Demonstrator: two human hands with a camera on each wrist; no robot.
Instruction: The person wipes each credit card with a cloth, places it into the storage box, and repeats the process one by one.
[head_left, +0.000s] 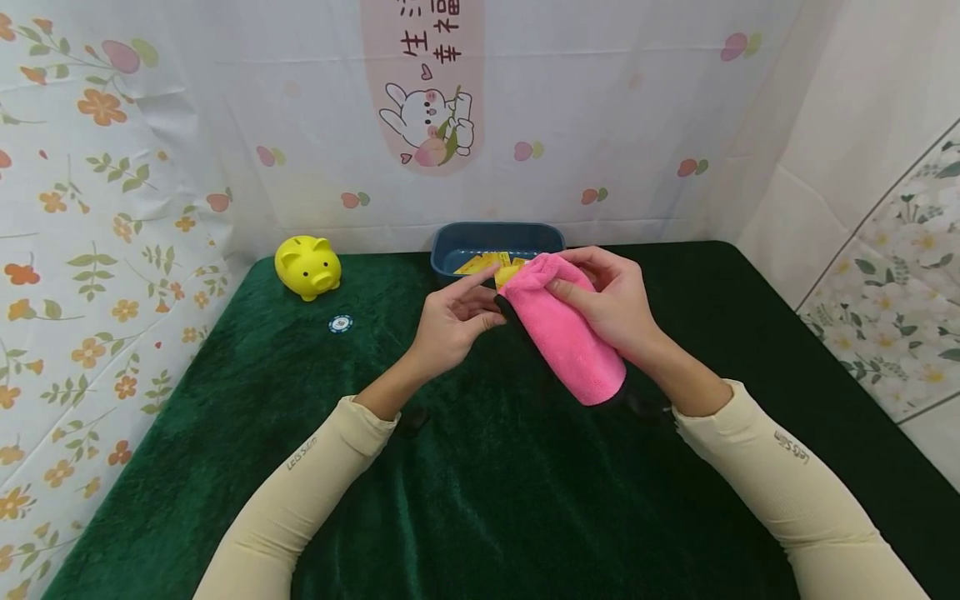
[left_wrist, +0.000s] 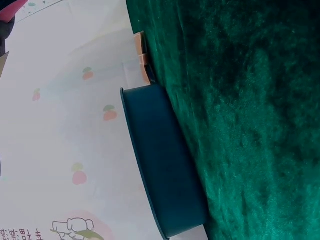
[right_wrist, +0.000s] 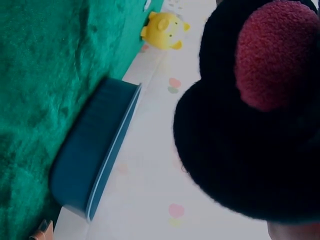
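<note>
A pink plush pouch-like cloth piece [head_left: 573, 346] with a black edge hangs tilted over the table, in front of the bin. My right hand [head_left: 618, 304] pinches its gathered upper end between thumb and fingers. At that end a small yellow piece [head_left: 506, 275] shows. My left hand [head_left: 450, 325] is beside it, fingers spread and loosely bent, index fingertip right at the yellow piece and thumb near the black edge. Up close in the right wrist view, the fuzzy black side [right_wrist: 225, 150] hides most of the right hand.
A dark blue bin [head_left: 442, 250] holding several yellow card-like pieces [head_left: 480, 262] stands at the back edge, before the printed curtain [head_left: 300, 108]. To its left are a yellow piggy bank [head_left: 307, 267] and a poker chip [head_left: 341, 323] on the green velvet cloth [head_left: 360, 500].
</note>
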